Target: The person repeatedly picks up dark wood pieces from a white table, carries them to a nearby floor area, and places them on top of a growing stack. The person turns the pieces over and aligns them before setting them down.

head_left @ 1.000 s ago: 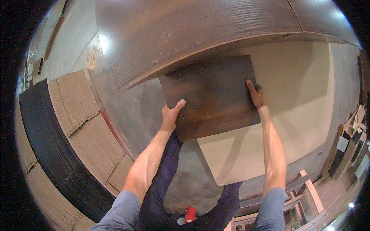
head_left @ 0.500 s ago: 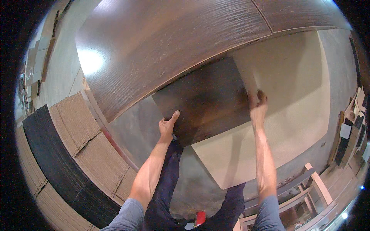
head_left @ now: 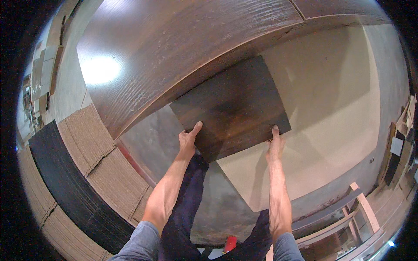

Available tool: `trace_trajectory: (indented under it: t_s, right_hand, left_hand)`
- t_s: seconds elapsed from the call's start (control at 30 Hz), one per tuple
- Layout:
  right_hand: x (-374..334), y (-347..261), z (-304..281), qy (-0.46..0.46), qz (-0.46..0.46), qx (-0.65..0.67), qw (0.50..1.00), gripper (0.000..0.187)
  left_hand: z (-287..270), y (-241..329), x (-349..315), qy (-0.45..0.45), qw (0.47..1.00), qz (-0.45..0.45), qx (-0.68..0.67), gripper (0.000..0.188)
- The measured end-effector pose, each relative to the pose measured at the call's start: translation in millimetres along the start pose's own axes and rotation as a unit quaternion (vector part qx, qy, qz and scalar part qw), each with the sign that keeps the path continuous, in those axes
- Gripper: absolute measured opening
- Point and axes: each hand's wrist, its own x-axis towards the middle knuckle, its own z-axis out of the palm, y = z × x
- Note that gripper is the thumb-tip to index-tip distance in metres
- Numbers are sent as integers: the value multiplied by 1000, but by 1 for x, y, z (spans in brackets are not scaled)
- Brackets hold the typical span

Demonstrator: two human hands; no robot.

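Observation:
A dark brown wood-grain panel [head_left: 235,104] lies tilted between my two hands, its far edge close to a large dark wood-grain sheet [head_left: 183,48]. My left hand [head_left: 190,135] grips the panel's left edge, thumb on top and fingers hidden underneath. At the near right corner, my right hand [head_left: 275,143] pinches the edge with its thumb on the upper face. Partly beneath the panel spreads a wide beige sheet [head_left: 326,108], which reaches out to the right and toward me.
Stacks of brown corrugated cardboard [head_left: 91,139] and a black stack [head_left: 78,191] stand at the left. A pale wooden frame [head_left: 365,213] is at the lower right. Board offcuts [head_left: 396,148] lean at the far right. A small red object [head_left: 230,243] lies near my legs.
My right hand has moved left and toward me, from beside the panel's right edge to a grip on its near right corner. My left hand keeps its hold.

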Motion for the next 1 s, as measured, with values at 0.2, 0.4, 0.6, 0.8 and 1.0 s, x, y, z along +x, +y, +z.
trace_trajectory:
  t_s: [0.2,0.4,0.6,0.8,1.0]
  right_hand:
    - [21,-7,-7,-36,-12,-10,999,56]
    - [28,-1,-11,-21,31,-1,999,56]
    - [30,8,-32,45,-109,-164,979,65]
    - [69,-97,-29,-42,-352,-405,843,76]
    - [122,-121,9,-244,-247,-417,840,62]
  left_hand:
    - [21,15,-7,19,1000,-24,7,66]
    - [18,19,-13,1,1000,-1,11,66]
    - [17,15,-1,9,1000,-14,3,66]
    - [11,27,9,22,1000,-20,-6,65]
    - [18,30,3,8,1000,-11,-14,65]
